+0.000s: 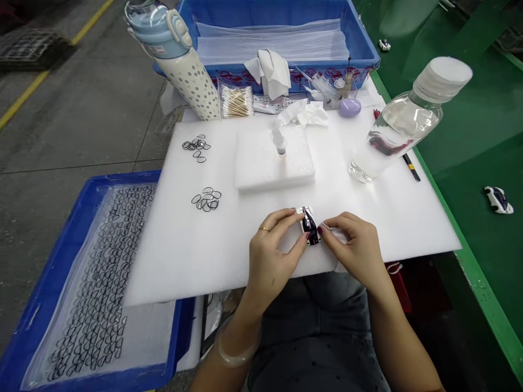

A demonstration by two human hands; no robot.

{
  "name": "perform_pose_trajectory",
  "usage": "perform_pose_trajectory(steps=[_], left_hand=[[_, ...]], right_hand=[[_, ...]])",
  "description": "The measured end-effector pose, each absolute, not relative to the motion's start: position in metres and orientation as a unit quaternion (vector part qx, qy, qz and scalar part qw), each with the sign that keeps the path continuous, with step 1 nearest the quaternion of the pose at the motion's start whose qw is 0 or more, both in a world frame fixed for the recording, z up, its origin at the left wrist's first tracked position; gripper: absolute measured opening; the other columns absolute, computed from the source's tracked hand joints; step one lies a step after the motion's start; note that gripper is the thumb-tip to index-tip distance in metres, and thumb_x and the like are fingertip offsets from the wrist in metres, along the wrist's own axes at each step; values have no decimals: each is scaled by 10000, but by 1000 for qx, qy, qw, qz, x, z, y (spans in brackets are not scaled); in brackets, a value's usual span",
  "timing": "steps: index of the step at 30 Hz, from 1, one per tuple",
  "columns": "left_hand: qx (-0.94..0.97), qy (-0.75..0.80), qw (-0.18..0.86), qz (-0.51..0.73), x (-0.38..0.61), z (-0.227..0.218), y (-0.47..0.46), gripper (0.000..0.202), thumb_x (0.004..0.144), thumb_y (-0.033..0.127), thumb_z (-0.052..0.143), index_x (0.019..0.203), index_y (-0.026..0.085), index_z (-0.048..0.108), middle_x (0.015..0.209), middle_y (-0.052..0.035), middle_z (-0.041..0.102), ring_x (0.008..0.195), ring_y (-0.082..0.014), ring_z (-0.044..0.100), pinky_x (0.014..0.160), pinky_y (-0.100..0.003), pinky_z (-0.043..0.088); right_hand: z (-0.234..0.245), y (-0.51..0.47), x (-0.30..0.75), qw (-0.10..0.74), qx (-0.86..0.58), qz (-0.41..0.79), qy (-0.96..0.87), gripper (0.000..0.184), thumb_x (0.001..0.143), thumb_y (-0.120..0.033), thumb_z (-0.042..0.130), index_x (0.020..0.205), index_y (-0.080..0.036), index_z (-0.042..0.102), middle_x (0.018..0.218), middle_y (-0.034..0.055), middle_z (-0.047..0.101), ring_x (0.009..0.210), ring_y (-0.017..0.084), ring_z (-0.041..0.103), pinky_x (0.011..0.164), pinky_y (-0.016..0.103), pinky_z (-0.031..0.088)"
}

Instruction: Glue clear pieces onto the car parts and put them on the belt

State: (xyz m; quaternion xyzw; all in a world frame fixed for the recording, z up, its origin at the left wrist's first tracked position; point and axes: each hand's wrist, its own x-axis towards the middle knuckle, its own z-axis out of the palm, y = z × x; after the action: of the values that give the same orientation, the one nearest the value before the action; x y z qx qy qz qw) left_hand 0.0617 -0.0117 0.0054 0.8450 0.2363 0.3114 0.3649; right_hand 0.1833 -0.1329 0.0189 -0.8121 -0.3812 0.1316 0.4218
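A small toy car [309, 226], white with a glossy dark top, rests on the white foam sheet [196, 250] near its front edge. My left hand [273, 250] grips the car, fingers at its far end and thumb on its near side. At the car's right side is my right hand [351, 242], its thumb and forefinger pinched on a white tissue [339, 234] that is partly hidden by the fingers. Two loose piles of thin black rings, a far pile [196, 146] and a nearer pile [206, 200], lie to the left.
A foam block [273, 163] holds an upright syringe [279, 142]. A clear bottle [396, 130] stands right, a dotted flask [183, 71] back left. Cotton swabs [237, 102] and a blue bin [273, 68] are behind. A blue tray [163, 375] of black rings sits lower left.
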Motion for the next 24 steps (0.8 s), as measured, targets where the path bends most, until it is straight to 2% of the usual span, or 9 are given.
perform_pose_trajectory(steps=[3, 9, 24], left_hand=[[842, 245, 374, 302, 61, 6, -12, 278, 844, 148, 701, 1116, 199, 725, 1231, -82, 702, 1135, -243, 674, 1014, -407, 553], [843, 248, 367, 306, 63, 4, -14, 249, 844, 158, 698, 1086, 207, 734, 1212, -85, 719, 1125, -256, 681, 998, -449, 568], [846, 248, 368, 296, 64, 5, -12, 224, 841, 139, 672, 1049, 205, 725, 1176, -82, 710, 1094, -244, 677, 993, -432, 553]], right_hand=[[20, -132, 183, 420, -814, 137, -377, 124, 889, -270, 636, 840, -206, 730, 793, 21, 702, 703, 150, 649, 634, 279, 461], [20, -131, 182, 423, -813, 125, -381, 119, 888, -266, 636, 828, -209, 722, 773, 17, 692, 672, 142, 636, 617, 269, 443], [20, -130, 182, 400, -824, 123, -383, 105, 879, -261, 639, 813, -205, 699, 776, 15, 684, 683, 143, 633, 594, 266, 430]])
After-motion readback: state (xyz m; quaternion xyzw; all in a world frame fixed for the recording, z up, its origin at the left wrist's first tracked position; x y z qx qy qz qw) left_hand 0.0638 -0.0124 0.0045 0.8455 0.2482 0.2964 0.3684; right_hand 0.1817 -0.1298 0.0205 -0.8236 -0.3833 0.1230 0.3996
